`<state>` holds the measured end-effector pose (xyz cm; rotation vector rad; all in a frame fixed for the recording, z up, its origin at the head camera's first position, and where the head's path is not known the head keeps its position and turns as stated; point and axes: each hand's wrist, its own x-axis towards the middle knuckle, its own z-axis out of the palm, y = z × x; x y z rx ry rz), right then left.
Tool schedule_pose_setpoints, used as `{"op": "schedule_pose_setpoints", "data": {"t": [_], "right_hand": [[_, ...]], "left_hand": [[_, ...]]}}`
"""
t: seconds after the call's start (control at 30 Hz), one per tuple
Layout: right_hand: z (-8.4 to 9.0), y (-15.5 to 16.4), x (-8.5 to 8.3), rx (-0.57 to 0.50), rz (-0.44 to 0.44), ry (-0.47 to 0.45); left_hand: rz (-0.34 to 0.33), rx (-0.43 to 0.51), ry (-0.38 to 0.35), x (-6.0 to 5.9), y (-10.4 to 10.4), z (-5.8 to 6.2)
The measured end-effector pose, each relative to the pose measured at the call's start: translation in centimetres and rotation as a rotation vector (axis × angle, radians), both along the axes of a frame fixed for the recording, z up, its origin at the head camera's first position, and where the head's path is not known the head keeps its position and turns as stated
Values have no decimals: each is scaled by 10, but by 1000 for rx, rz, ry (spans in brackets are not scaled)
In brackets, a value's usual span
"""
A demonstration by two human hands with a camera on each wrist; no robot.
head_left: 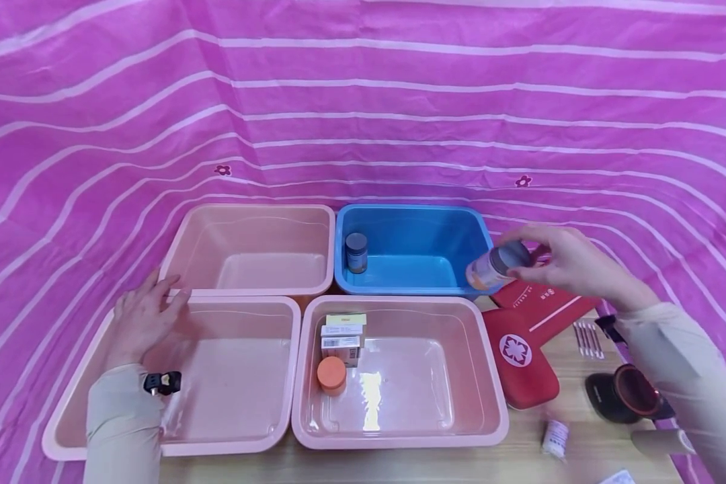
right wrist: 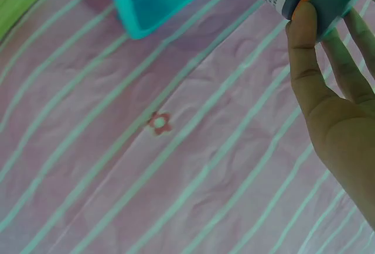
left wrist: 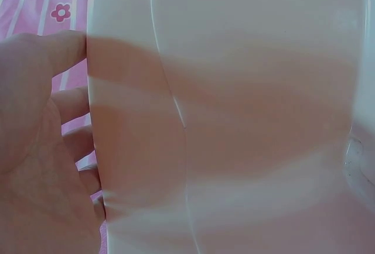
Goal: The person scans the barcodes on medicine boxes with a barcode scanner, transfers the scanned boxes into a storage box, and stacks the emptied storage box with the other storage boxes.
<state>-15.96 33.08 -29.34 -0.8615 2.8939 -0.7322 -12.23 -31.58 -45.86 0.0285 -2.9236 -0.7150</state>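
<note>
My right hand (head_left: 571,263) grips grey-capped white bottle (head_left: 497,265) tilted near blue plastic bin (head_left: 414,214) rim; left hand (head_left: 142,316) flat, steadying pink bin (head_left: 85,376). Next: clear rim, then lower inside.

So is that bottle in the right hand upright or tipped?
Tipped: the bottle lies slanted in the right hand, dark cap end up toward the fingers.

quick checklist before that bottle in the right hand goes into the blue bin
1. Grip: right hand pinches the bottle near its dark cap: ok.
2. Bottle over the blue bin: at its right rim, tilted, not yet inside: not ok.
3. Landing room: only a small dark jar at the bin's left end: ok.
4. Left hand rests on the front left pink bin's rim, clear of the path: ok.
5. Cap tightness: cannot tell.
</note>
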Motion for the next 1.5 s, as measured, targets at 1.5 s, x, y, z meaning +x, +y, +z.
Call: {"op": "schedule_pose_setpoints", "data": {"t": [1.5], "right_hand": [[-106, -165, -155, 69, 131, -302]], "left_hand": [[7, -3, 14, 4, 14, 3]]}}
